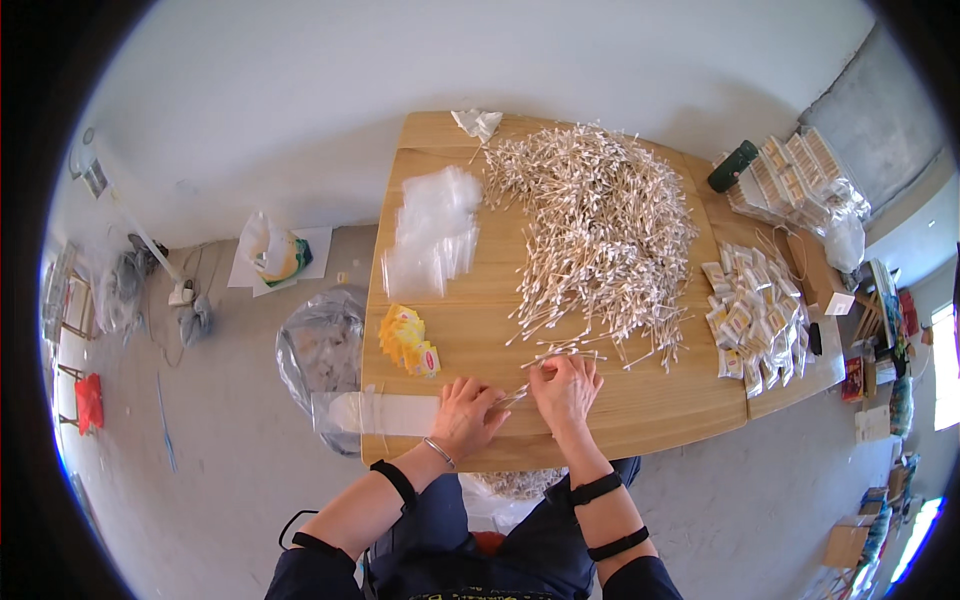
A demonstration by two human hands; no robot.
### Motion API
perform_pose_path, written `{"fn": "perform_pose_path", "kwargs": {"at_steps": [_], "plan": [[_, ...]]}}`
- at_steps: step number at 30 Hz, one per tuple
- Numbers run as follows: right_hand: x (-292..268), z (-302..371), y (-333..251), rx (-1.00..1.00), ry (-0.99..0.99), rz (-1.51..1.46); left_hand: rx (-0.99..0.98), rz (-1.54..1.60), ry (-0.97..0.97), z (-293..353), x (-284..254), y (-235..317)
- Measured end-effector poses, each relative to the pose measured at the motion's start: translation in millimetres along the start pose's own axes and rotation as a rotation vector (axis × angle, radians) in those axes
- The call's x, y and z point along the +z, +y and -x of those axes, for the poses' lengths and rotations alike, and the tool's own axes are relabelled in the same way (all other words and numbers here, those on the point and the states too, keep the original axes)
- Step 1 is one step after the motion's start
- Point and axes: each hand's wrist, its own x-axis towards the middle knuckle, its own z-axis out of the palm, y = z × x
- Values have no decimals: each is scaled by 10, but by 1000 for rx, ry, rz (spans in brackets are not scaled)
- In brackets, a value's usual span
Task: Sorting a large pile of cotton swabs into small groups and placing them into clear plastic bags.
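Note:
My left hand [466, 416] is at the table's near edge, fingers curled round a few cotton swabs [515, 396] whose tips stick out toward the right. Close beside it, my right hand [566, 392] has its thumb and fingers pinched together at some swabs; how many it holds is hidden. A few loose swabs lie just beyond the right fingertips. Farther back spreads a large heap of cotton swabs [600, 230]. Partly under the left hand and wrist lies a white strip [400, 414] with clear plastic at its left end.
Clear plastic bags [435, 232] and yellow cards [407, 340] lie on the wooden table [480, 340] at left. Filled small packets [757, 318] are piled at right, near a dark green bottle [733, 167] and stacked clear boxes [795, 175]. A large plastic sack [320, 345] stands left of the table.

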Motion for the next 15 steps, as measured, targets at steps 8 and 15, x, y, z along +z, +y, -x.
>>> {"fn": "perform_pose_path", "kwargs": {"at_steps": [8, 15], "plan": [[14, 168, -182, -5, 5, -32, 81, 57, -25, 86, 12, -206], [189, 263, -194, -136, 12, -55, 89, 68, -34, 55, 48, -221]]}}
